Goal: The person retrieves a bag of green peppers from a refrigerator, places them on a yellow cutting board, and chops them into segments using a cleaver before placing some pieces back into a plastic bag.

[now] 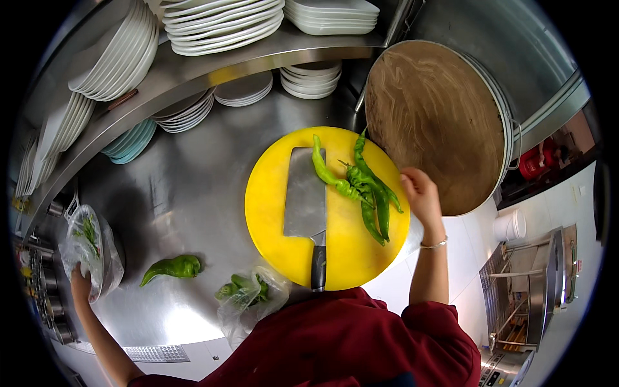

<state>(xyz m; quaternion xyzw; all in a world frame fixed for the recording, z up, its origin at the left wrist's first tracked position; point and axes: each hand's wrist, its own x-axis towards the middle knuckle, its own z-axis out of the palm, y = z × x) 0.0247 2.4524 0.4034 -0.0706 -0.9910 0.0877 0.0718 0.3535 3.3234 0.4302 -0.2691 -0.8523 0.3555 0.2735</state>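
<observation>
A round yellow cutting board [346, 263] lies on the steel counter before me. On its left half rests a Chinese cleaver [305, 193], its black handle towards me. Several long green peppers [371, 191] are heaped at the board's upper right. My right hand [422, 196] hovers by the board's right edge with curled fingers; its fingertips are partly hidden. Far to the left, my left hand [81, 284] grips a clear plastic bag [112, 263] at a bowl-like container, with thin green peppers [88, 234] inside. Between them a single thick green pepper [173, 269] lies on the counter.
Another plastic bag [251, 295] of green peppers sits at the counter's front edge, against my shirt. A large round brown board [435, 126] tops a steel vessel at the right. White plates [222, 24] fill the shelf, and bowls [311, 80] stand beneath. A white bucket [510, 225] is at the right.
</observation>
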